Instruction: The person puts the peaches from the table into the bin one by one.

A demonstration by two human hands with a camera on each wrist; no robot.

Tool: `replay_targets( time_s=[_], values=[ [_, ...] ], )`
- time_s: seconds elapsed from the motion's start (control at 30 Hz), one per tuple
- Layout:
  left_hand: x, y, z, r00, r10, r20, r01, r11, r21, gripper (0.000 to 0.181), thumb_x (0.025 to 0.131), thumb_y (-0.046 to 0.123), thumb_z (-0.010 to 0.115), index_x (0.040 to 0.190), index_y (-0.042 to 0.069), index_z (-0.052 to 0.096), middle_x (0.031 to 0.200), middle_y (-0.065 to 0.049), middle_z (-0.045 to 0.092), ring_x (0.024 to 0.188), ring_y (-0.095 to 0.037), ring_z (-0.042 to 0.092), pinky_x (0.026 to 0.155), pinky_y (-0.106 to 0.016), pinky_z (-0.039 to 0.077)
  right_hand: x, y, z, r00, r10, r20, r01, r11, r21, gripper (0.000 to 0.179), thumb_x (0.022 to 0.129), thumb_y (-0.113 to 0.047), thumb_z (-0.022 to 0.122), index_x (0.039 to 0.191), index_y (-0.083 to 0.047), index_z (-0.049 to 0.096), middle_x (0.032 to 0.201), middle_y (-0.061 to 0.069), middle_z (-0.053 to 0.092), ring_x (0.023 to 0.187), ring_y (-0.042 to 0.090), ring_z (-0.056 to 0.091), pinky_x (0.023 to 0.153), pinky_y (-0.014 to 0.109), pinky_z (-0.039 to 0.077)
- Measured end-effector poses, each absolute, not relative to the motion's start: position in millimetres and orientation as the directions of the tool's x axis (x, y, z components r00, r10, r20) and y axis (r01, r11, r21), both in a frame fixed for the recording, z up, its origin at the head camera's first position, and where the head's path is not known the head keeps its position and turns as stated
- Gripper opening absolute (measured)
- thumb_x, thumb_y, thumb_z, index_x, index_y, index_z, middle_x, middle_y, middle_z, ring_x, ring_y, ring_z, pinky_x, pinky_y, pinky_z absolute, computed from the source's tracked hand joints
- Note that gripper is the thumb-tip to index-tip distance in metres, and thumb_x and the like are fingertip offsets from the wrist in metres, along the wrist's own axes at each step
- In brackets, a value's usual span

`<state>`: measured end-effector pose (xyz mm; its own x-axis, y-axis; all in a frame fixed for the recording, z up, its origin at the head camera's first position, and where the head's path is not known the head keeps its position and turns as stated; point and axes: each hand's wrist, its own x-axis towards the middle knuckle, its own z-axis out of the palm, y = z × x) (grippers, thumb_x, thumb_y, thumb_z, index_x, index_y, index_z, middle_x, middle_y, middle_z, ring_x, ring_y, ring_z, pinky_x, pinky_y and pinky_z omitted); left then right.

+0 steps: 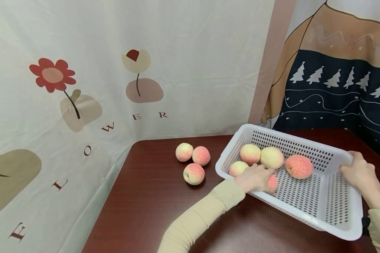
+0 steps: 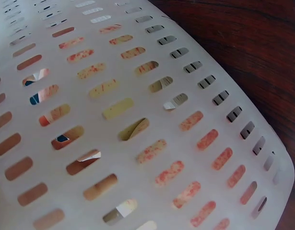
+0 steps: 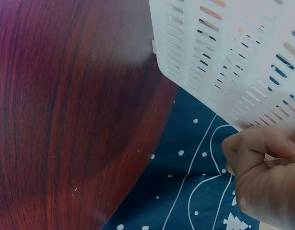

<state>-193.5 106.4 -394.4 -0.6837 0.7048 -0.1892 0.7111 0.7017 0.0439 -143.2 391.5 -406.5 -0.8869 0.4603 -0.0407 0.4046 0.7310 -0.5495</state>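
A white slotted plastic basket (image 1: 307, 214) sits tilted in view at the table's right side, several peaches inside it. Reaching over its near wall, my left hand (image 1: 255, 178) has its fingers curled round a pink peach (image 1: 272, 182); part of that peach is hidden by the hand. Beside it lie a pale peach (image 1: 238, 169), two yellowish-pink ones and a redder peach (image 1: 299, 166). My right hand (image 1: 364, 175) grips the basket's right end rim, and the right wrist view also shows this hand (image 3: 267, 165) at the basket. Through the slots in the left wrist view, peach skin (image 2: 171, 172) shows.
Three more peaches, among them a front one (image 1: 194, 174), lie together on the dark wooden table (image 1: 155, 196), left of the basket. Behind the table hangs a printed curtain (image 1: 196, 70); a dark blue cloth with white trees (image 1: 323, 98) hangs at the right.
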Motion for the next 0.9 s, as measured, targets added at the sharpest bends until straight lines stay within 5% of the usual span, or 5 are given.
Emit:
replay_targets(
  time_s=[0.27,0.57,0.9],
  values=[
    [-193.0,105.7,-392.3,-0.687,0.7,-0.195,0.706,0.706,0.052,0.067,0.077,0.055,0.069,0.137,0.035,0.045,0.134,0.012,0.05,0.114,-0.011,0.051,0.089,-0.023,0.044,-143.5,389.6,-403.6,-0.888,0.459,-0.033,0.4,0.736,-0.546,0.062,0.089,-0.006,0.035,0.14,0.018,0.007,0.111,0.049,0.031,0.056,0.039,0.058,0.042,0.038,0.05],
    [-196.9,105.8,-393.2,-0.625,0.764,-0.158,0.765,0.64,0.069,0.061,0.081,0.056,0.065,0.134,0.031,0.048,0.124,0.01,0.052,0.104,-0.008,0.055,0.081,-0.022,0.048,-143.9,389.7,-403.3,-0.885,0.463,-0.042,0.408,0.731,-0.546,0.064,0.09,-0.007,0.035,0.141,0.017,0.006,0.112,0.049,0.031,0.057,0.04,0.058,0.042,0.038,0.05],
    [-197.6,106.2,-392.9,-0.596,0.793,-0.13,0.787,0.608,0.101,0.051,0.087,0.055,0.059,0.131,0.031,0.051,0.117,0.015,0.054,0.108,-0.001,0.055,0.088,-0.014,0.044,-143.8,392.6,-407.2,-0.884,0.465,-0.042,0.41,0.73,-0.547,0.063,0.09,-0.007,0.034,0.141,0.017,0.006,0.11,0.048,0.031,0.055,0.038,0.058,0.042,0.037,0.05]
  ],
)
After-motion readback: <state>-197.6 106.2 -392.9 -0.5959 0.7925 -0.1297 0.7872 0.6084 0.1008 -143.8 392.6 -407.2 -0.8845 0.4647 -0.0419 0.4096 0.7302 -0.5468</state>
